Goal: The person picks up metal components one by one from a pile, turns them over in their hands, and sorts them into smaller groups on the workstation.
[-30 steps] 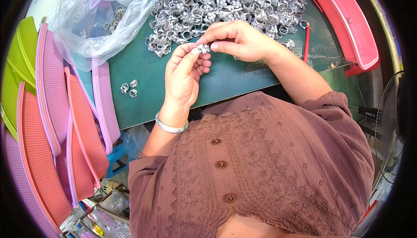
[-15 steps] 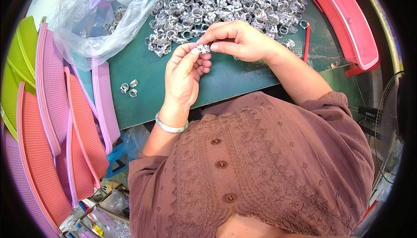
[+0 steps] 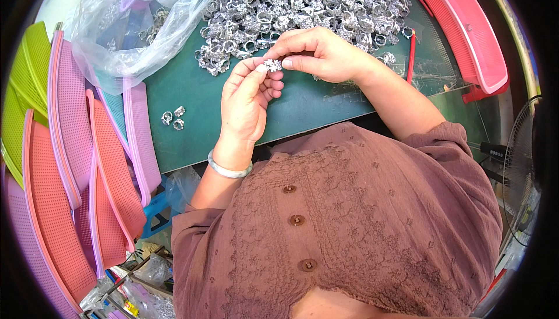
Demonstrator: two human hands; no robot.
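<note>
Between my two hands is a silver ring with a sparkling, flower-like top [image 3: 273,65]. My left hand [image 3: 247,94] pinches it between thumb and fingers, the other fingers curled below. From the right, my right hand [image 3: 319,55] is closed on the ring's other side, with the thumb at its edge and the index finger bent over it. The ring's band is hidden by the fingers. Just beyond the hands lies a large heap of similar silver rings [image 3: 314,4]. Off to the left, 3 rings [image 3: 178,125] sit apart on the green tabletop [image 3: 201,122].
A clear plastic bag [image 3: 140,62] holding some rings stands at the back left. Stacked coloured plastic baskets [image 3: 64,249] crowd the left side. At the right are a pink basket [image 3: 466,33], a red stick-like tool [image 3: 411,57] and a fan [image 3: 520,161].
</note>
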